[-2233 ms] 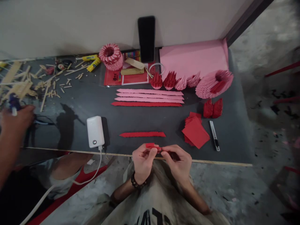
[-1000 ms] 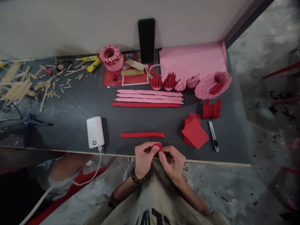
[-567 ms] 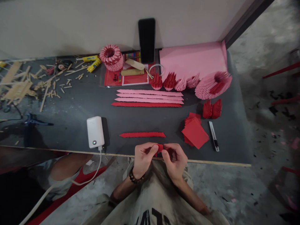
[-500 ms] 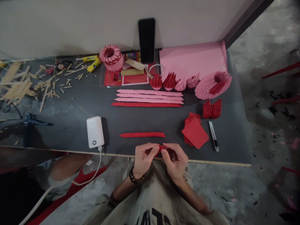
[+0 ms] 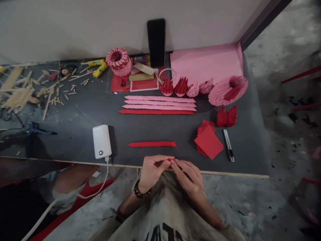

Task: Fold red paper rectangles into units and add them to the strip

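At the table's front edge, my left hand (image 5: pixel 153 170) and my right hand (image 5: pixel 187 174) meet fingertip to fingertip. Both pinch a small piece of red paper (image 5: pixel 170 159), mostly covered by the fingers. Just beyond them lies a short strip of joined red folded pieces (image 5: pixel 152 144). To the right is a loose stack of red paper rectangles (image 5: pixel 210 142), with a box cutter (image 5: pixel 228 145) beside it. Farther back, several pink strips (image 5: pixel 160 102) lie parallel to a longer red strip (image 5: pixel 156 112).
A white power bank (image 5: pixel 101 142) with a cable stands left. Along the back are a phone (image 5: pixel 156 43), a pink-and-red folded-paper vase (image 5: pixel 118 62), paper cones (image 5: pixel 181 87) and a large pink paper piece (image 5: pixel 228 91). Wooden sticks (image 5: pixel 20 90) litter the far left, where a person's leg (image 5: pixel 75 177) shows.
The red paper shows less between my fingertips now. My right hand has turned, its fingers lying over the paper, and my left hand has shifted slightly toward me.
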`<state>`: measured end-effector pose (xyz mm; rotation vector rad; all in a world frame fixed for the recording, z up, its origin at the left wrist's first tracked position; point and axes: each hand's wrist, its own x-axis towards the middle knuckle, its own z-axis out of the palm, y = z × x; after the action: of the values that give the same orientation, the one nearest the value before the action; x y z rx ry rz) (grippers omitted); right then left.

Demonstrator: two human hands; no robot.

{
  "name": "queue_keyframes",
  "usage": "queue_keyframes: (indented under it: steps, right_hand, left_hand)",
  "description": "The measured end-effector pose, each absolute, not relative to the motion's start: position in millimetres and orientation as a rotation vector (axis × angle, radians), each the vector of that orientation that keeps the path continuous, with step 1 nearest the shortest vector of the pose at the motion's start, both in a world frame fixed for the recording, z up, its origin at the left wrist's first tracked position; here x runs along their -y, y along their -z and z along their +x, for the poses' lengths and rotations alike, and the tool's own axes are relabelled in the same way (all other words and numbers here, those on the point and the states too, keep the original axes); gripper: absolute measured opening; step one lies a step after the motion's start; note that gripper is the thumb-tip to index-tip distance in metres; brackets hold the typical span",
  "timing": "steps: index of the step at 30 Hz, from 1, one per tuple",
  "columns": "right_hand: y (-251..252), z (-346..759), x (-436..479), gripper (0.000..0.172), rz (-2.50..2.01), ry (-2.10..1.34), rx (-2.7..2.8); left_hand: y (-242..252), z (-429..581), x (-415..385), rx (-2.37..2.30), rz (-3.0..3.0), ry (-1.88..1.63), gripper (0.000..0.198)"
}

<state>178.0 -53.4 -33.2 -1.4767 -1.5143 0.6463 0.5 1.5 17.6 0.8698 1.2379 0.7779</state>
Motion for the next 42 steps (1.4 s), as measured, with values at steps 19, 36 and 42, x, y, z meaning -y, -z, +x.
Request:
queue_keyframes:
  steps: [19,36,42]
  right_hand:
    - [9,164,26,0.01,-1.556,-0.704,1.349]
    - [14,162,22,0.013,-1.582,-0.878,1.145]
    - [19,158,22,0.017,-1.565,-0.814,1.114]
  left_hand:
    - [-9,9,0,-1.332,0.898,-0.812,0.046]
    - [-10,12,2,-1.419,1.211,-0.796,0.013]
    - [-6,10,2,-1.436,1.285,-0.823,0.009]
